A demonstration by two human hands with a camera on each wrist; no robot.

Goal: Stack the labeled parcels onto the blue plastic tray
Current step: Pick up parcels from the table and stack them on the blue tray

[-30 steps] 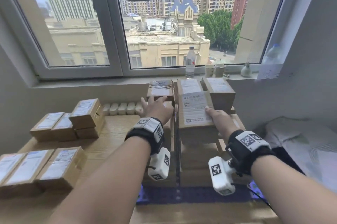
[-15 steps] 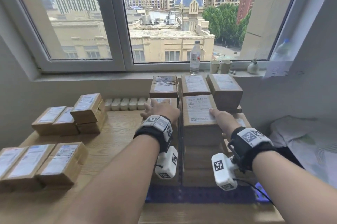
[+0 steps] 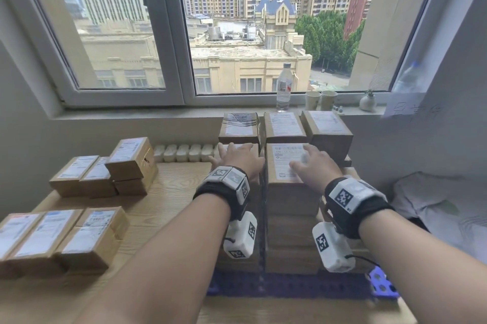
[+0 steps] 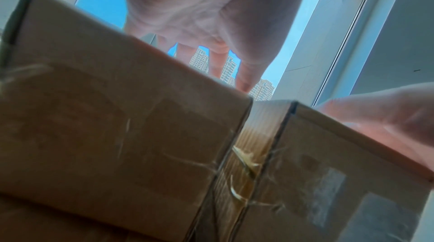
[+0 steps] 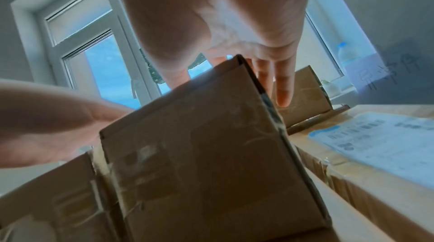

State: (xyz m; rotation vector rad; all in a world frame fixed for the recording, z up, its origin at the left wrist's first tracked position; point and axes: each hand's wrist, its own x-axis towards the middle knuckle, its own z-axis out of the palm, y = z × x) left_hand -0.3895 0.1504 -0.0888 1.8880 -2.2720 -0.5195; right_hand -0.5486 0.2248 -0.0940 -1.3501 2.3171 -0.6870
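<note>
On wooden table (image 3: pixel 168 199), loose parcels (image 3: pixel 131 165) left, both grips seemingly wide over stacked parcels (image 3: pixel 290 192)

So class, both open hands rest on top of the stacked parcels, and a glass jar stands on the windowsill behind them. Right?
Not quite. In the head view it is a clear plastic bottle, not a jar. The left hand and right hand do lie flat on the parcels.
</note>
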